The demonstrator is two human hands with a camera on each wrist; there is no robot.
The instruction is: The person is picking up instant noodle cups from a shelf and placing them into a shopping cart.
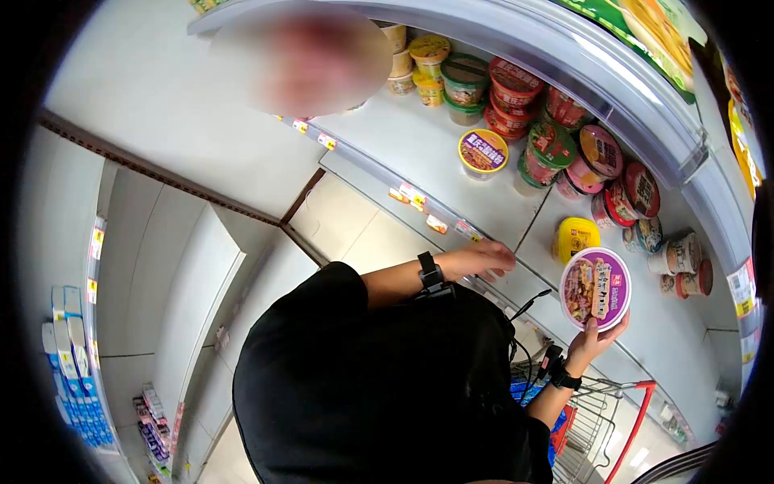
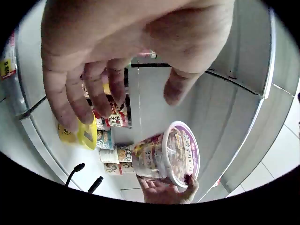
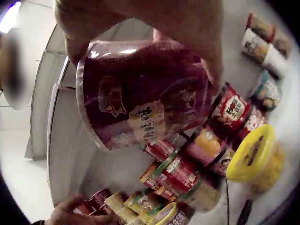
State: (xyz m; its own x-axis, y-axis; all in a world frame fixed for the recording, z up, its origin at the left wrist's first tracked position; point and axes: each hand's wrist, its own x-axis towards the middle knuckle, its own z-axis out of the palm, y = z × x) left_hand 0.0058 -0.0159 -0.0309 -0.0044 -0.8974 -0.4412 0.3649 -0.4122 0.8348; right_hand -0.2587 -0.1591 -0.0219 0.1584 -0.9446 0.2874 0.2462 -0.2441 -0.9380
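My right hand (image 1: pixel 597 339) grips a purple-rimmed instant noodle bowl (image 1: pixel 597 289), its printed lid facing up in the head view. The right wrist view shows the bowl's dark purple side (image 3: pixel 145 98) close up, with fingers and thumb around it. My left hand (image 1: pixel 481 258) holds nothing and hovers near the shelf's front edge, fingers loosely bent; in the left wrist view its thumb and fingers are spread apart. Just beyond the held bowl, a yellow-lidded tub (image 1: pixel 576 235) stands on the white shelf (image 1: pixel 459 198).
Stacked noodle cups (image 1: pixel 516 85) line the back of the shelf, and a yellow-rimmed cup (image 1: pixel 483 152) stands further forward. Price tags run along the shelf edge. A wire shopping cart with a red handle (image 1: pixel 633 431) is below my right arm. Boxed goods (image 1: pixel 74 355) fill shelving at left.
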